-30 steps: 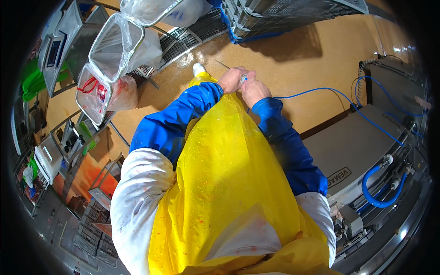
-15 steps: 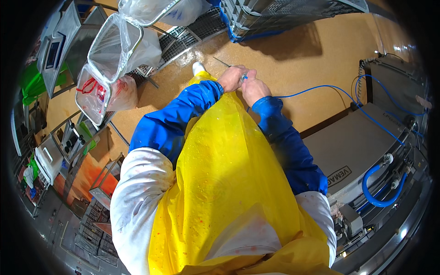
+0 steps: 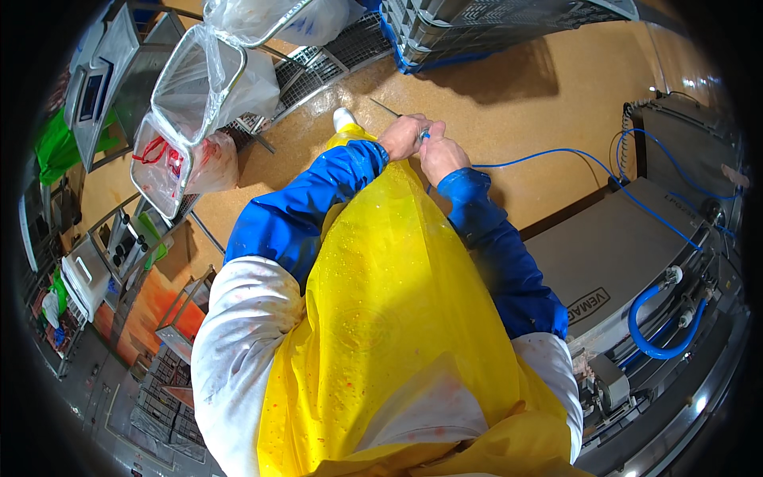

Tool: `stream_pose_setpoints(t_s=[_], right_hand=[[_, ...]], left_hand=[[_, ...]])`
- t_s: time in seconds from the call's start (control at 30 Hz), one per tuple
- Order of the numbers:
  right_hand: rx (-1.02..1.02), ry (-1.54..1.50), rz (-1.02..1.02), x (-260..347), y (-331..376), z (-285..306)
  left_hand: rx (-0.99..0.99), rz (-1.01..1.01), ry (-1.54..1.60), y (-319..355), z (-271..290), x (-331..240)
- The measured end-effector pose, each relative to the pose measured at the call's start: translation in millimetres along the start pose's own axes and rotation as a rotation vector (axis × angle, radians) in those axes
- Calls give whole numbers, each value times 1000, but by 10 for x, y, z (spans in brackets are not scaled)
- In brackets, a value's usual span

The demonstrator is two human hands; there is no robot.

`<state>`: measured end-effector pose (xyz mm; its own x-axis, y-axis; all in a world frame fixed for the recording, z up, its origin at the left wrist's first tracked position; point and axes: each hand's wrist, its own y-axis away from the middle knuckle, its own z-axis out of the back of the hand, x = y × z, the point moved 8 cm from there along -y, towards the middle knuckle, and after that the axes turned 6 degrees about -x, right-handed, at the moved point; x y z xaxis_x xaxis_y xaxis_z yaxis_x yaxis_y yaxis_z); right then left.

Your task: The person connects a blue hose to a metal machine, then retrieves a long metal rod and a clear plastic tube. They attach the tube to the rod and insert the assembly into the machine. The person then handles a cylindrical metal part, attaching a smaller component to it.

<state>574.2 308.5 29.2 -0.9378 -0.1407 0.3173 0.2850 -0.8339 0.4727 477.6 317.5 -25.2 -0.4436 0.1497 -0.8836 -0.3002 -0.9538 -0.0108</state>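
In front of my yellow apron (image 3: 377, 270), my two hands are close together around a slim tool. My left hand (image 3: 403, 137) is closed on it, and a thin metal rod (image 3: 385, 106) sticks out past the knuckles toward the upper left. Just beside it, my right hand (image 3: 443, 157) grips the rear part, where a bit of blue (image 3: 425, 135) shows between the hands. A blue hose (image 3: 548, 152) runs from near my right wrist to the machine on the right; its join to the tool is hidden. Blue sleeves cover both forearms.
Wire frames with clear bags (image 3: 195, 87) stand at the upper left, one holding red material. Grey stacked crates (image 3: 445, 40) rise ahead. A grey metal machine (image 3: 612, 246) fills the right side. A wet tan floor (image 3: 509, 103) lies between.
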Motion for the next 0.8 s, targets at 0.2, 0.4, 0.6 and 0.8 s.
stream_pose_setpoints(t_s=[0.2, 0.4, 0.6, 0.8], right_hand=[[-26, -15, -6, -29, -2, -27], [-20, -20, -4, -28, -1, -11], [-24, -18, -7, -2, 24, 32], [81, -28, -88, 22, 23, 64]], left_hand=[[-3, -23, -12, -4, 29, -69], [11, -51, -32, -35, -11, -52], [26, -47, -33, -40, -22, -49], [25, -55, -54, -24, -45, -21]])
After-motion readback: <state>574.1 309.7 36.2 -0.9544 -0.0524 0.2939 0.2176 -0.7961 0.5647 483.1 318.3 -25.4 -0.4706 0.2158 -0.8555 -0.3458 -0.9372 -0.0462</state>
